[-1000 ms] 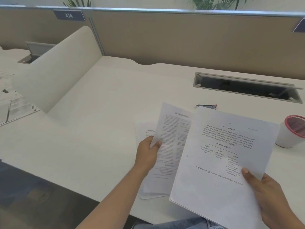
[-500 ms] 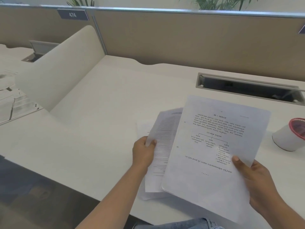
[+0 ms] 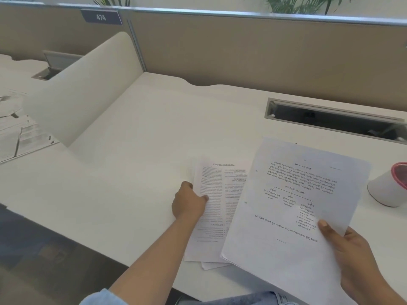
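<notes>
White desk [image 3: 132, 172], left hand [image 3: 189, 204] lowered sheet [image 3: 217, 205] flatter

Light blue sleeve [image 3: 103, 297], blue denim jeans [image 3: 253, 299]

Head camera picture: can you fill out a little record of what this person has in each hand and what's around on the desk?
Left hand: pinches the left edge of a two-column printed sheet, thumb on top
Right hand: grips a stack of pages, top one with text and a tree diagram
Under the sheet: more loose pages on the desk
Desk right: white cup with pink rim
Behind: open cable slot, partition tagged 474
</notes>
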Demonstrator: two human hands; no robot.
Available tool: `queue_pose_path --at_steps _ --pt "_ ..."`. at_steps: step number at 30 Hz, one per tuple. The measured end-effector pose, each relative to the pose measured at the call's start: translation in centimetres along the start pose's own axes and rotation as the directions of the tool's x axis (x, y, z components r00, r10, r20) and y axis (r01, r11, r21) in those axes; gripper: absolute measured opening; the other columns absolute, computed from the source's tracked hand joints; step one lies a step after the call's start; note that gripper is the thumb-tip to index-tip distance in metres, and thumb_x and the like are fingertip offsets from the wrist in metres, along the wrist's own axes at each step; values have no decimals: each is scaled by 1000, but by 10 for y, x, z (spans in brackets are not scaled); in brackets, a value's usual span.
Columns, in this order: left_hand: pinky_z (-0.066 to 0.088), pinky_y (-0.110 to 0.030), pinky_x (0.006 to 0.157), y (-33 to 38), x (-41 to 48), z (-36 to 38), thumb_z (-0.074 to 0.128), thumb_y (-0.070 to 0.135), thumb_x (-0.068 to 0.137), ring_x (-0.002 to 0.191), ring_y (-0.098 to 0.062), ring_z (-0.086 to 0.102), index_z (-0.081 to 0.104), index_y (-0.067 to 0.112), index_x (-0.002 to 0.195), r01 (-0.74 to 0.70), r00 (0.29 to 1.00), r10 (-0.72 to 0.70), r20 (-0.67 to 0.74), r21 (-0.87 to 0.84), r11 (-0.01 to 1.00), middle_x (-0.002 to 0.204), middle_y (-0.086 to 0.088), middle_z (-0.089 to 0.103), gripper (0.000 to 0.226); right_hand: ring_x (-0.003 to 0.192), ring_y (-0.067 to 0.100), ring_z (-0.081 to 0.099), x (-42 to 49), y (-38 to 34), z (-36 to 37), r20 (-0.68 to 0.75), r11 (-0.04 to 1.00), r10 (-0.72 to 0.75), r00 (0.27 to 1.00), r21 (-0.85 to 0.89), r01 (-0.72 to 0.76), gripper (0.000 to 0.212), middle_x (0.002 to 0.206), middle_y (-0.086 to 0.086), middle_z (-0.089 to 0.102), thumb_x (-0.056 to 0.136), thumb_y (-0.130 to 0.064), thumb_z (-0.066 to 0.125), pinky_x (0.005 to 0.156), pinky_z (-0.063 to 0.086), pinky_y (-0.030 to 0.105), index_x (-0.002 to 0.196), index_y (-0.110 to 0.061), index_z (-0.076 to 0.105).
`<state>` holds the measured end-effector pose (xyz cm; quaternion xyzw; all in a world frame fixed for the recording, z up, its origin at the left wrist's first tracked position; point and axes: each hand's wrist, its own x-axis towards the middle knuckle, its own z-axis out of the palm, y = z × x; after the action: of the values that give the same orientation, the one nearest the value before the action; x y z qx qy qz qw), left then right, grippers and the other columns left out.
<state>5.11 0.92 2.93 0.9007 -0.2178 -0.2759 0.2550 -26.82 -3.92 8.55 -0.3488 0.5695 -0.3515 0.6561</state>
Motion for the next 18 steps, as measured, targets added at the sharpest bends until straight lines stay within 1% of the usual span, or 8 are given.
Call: queue_pose_path --at_steps 2,4,7,10,13,15,18 --pt "58 -39 83 2 2 -1 75 30 85 92 -24 69 66 18 105 -60 995 62 73 -29 998 106 1 74 25 76 25 75 1 -1 -4 -9 1000 -2 1000 5 2 22 96 11 77 89 -17 63 62 61 40 107 -6 69" --pt "59 -44 85 4 0 -3 65 28 93 89 -21 70 69 22 98 -119 981 141 134 -163 979 99 3 75 9 78 26 74 0 -4 -8 -16 1000 -5 1000 9 5 23 98 11 76 88 -17 63 64 61 42 108 -6 69" --pt "58 -48 89 14 -13 -9 52 27 102 92 -19 71 68 24 100 -149 956 229 181 -373 916 99 4 75 16 77 26 75 -1 -9 -11 -22 1000 -14 1000 12 14 21 97 11 76 89 -17 63 62 61 41 106 -7 69" --pt "60 -47 89 30 -29 -14 51 28 103 93 -19 74 69 25 108 -155 924 303 232 -496 854 101 3 77 19 82 30 74 -2 -16 -9 -6 1000 -27 1000 13 27 22 100 14 76 90 -17 62 65 61 44 107 -7 69" --pt "60 -46 90 49 -48 -16 53 26 103 98 -25 75 71 22 110 -98 874 363 322 -615 782 105 0 79 19 81 30 74 -4 -29 -2 13 999 -45 999 20 45 21 97 12 77 88 -16 62 65 61 43 106 -6 70" --pt "58 -49 92 59 -60 -17 55 28 102 102 -29 74 72 19 112 -55 834 402 378 -668 742 109 -5 78 22 86 33 74 -4 -37 3 29 997 -81 996 13 80 22 99 13 76 87 -15 64 71 61 44 105 -5 70" --pt "57 -49 92 73 -73 -16 57 29 101 103 -30 74 73 19 113 12 783 429 450 -701 714 112 -8 77 22 90 33 73 -1 -44 8 17 989 -138 990 -42 138 22 101 11 76 85 -14 67 78 59 46 104 -4 70"
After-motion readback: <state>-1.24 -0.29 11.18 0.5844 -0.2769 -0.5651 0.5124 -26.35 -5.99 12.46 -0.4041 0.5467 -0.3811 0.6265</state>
